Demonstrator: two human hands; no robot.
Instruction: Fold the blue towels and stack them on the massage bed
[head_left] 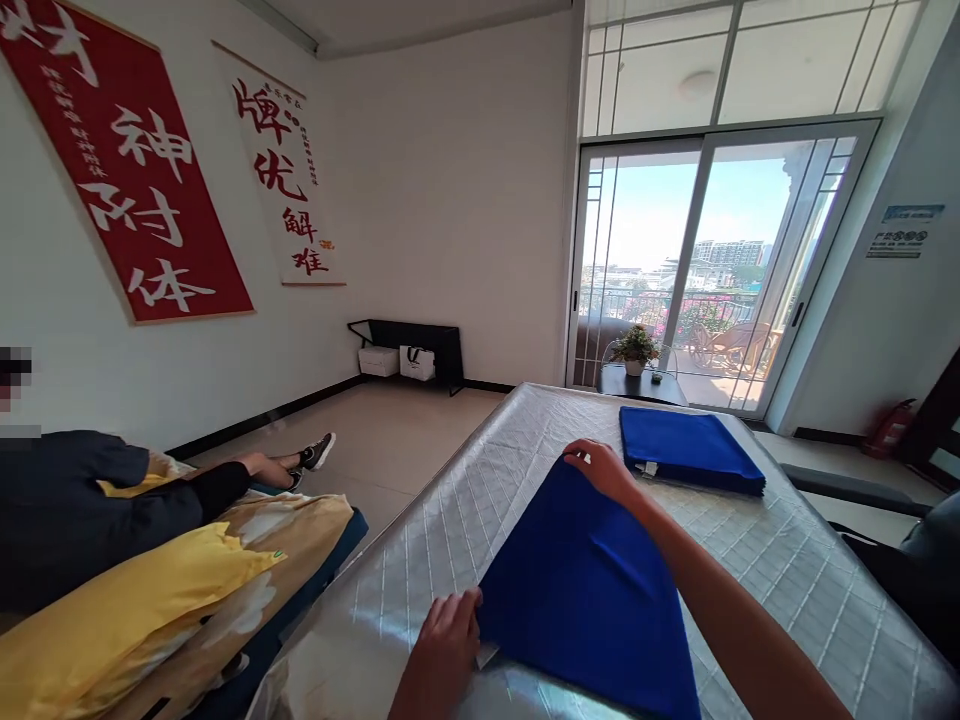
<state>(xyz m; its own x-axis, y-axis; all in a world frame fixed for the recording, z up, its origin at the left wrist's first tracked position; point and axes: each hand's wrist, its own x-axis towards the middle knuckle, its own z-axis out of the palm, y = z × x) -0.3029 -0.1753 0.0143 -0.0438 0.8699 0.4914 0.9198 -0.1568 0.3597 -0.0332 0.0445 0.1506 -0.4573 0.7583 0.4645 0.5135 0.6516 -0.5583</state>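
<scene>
A folded blue cloth (577, 590) lies on the silvery quilted cover (442, 530) in front of me. With my left hand (446, 640) I pinch its near left corner, where a small white tag pokes out below. My right hand (600, 467) reaches across the cloth and grips its far corner between thumb and fingers, lifting it slightly. Beyond that hand sits a neat stack of folded blue cloth (686, 447), a white label showing at its front left edge.
On the left a person in dark clothes (112, 510) reclines on a bed with a yellow pillow (150, 610). A small table with a potted plant (635, 350) stands by the glass sliding doors. A black shelf (420, 345) is at the far wall, a fire extinguisher (890, 428) at right.
</scene>
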